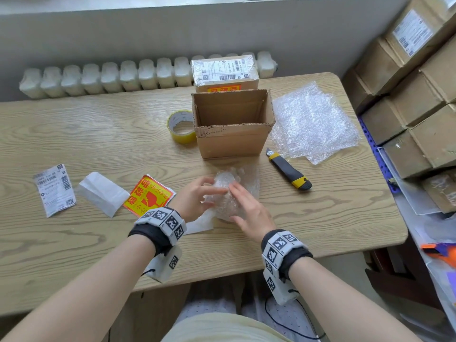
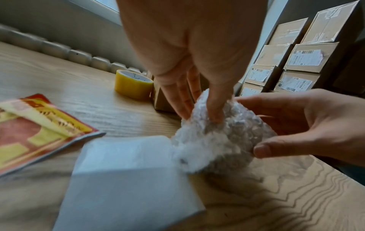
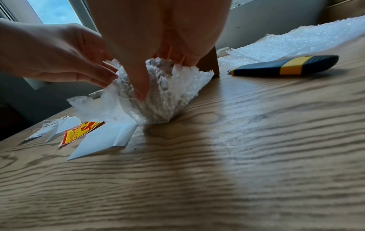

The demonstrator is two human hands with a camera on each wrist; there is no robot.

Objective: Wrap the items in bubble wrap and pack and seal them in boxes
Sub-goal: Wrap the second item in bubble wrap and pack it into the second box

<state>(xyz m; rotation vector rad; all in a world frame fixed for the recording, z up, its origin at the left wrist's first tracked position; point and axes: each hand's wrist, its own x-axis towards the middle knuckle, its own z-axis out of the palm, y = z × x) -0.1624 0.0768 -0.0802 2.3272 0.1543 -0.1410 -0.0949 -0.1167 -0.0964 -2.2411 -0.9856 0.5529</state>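
the left hand [image 1: 195, 196] has its fingers [image 2: 215, 109] held straight and slightly spread, their tips pressing down on the top of the one rounded bundle of clear bubble wrap [image 1: 232, 193]. the right hand [image 1: 249, 208] cups the bundle from the other side, fingers gently bent and spread over the wrap, thumb [image 2: 264, 150] against its near edge. whatever is inside the wrap cannot be made out. the bundle sits on the light wood-grain table [image 1: 98, 134], just in front of the one open brown cardboard box [image 1: 232, 124], with a loose flap of wrap trailing toward the box.

a second box, sealed and bearing a white shipping label [image 1: 224, 72], stands directly behind the open one. left of the open box, touching it, is one roll of yellow tape [image 1: 181, 127]. to the right lie a stack of flat bubble wrap sheets [image 1: 313, 122] (the count of sheets cannot be told) and one blue and yellow utility knife [image 1: 288, 169].

left of the hands lie four flat pieces: one red and yellow warning sticker [image 1: 148, 196], two white backing papers [image 1: 103, 193] (the second [image 2: 128, 179] touches the bundle's near-left side) and one printed shipping label [image 1: 54, 190].

many labelled cardboard boxes [image 1: 419, 70] are stacked at the right, beyond the table. a white radiator [image 1: 106, 79] runs along the wall behind.
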